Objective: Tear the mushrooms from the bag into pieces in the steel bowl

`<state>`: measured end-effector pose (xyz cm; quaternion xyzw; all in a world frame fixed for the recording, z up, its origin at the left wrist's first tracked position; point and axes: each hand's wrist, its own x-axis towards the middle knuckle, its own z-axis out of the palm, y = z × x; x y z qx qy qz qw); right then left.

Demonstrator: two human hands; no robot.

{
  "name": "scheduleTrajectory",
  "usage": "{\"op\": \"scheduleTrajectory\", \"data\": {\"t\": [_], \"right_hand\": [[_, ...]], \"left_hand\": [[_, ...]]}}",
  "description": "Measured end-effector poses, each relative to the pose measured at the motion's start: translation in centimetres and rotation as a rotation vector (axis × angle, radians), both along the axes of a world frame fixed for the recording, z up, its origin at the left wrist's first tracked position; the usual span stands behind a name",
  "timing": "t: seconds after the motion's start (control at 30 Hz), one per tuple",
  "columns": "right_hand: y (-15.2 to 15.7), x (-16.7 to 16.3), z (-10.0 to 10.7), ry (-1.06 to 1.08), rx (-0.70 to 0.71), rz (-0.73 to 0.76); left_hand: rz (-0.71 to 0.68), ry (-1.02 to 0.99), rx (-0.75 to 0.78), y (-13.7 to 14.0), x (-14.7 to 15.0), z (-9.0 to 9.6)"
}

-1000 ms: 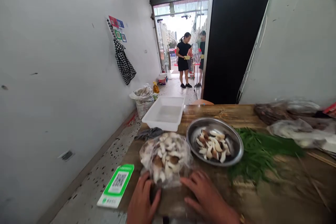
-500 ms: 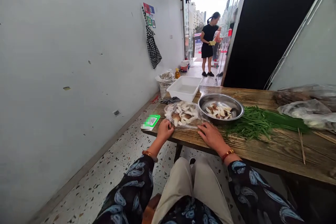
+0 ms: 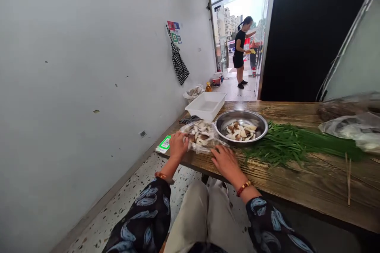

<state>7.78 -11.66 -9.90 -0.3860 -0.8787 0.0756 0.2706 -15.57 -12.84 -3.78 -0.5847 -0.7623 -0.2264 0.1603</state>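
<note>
A clear plastic bag of sliced mushrooms (image 3: 203,131) lies near the table's front edge. My left hand (image 3: 178,145) is closed over the left side of the bag, its fingers curled into the plastic. My right hand (image 3: 227,162) rests at the bag's near right edge, fingers reaching forward and thumb apart, touching the plastic. Right behind the bag stands a steel bowl (image 3: 219,125) with mushroom pieces (image 3: 242,131) in it. Chopped green leaves (image 3: 282,144) lie to the right of the bowl.
A white plastic tub (image 3: 204,106) stands behind the bag, with a dark cloth (image 3: 190,119) beside it. A green code card (image 3: 164,143) lies at the table's left corner. Thin sticks (image 3: 348,180) and plastic bags (image 3: 353,126) are at right. A person (image 3: 242,51) stands by the doorway.
My view has shifted, so the table scene sits slightly differently. My left hand has moved farther up over the bag's left side. The person at the doorway has turned and raised an arm.
</note>
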Motion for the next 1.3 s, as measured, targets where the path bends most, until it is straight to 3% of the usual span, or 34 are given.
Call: {"op": "scheduleTrajectory", "data": {"t": [0.13,0.3,0.47,0.67,0.9,1.13,1.3], "right_hand": [[0.3,-0.1,0.1,0.043,-0.008,0.041],[0.2,0.0,0.2,0.097,0.006,0.007],[-0.1,0.3,0.4,0.078,-0.005,0.015],[0.0,0.2,-0.1,0.044,0.001,0.029],[0.1,0.4,-0.8,0.013,0.04,0.034],[-0.4,0.3,-0.6,0.11,-0.008,0.045],[-0.3,0.4,0.9,0.426,-0.076,0.1]], "left_hand": [[-0.145,0.04,-0.068,1.4,0.3,-0.5],[-0.078,-0.126,-0.172,2.4,-0.4,-1.0],[-0.057,-0.236,-0.163,2.2,-0.5,-0.4],[-0.041,-0.456,-0.086,1.7,-0.5,0.0],[-0.087,-0.882,0.173,0.4,-0.2,1.9],[-0.311,-1.253,0.193,1.6,4.7,4.7],[-0.537,-1.671,0.104,4.1,9.8,5.9]]}}
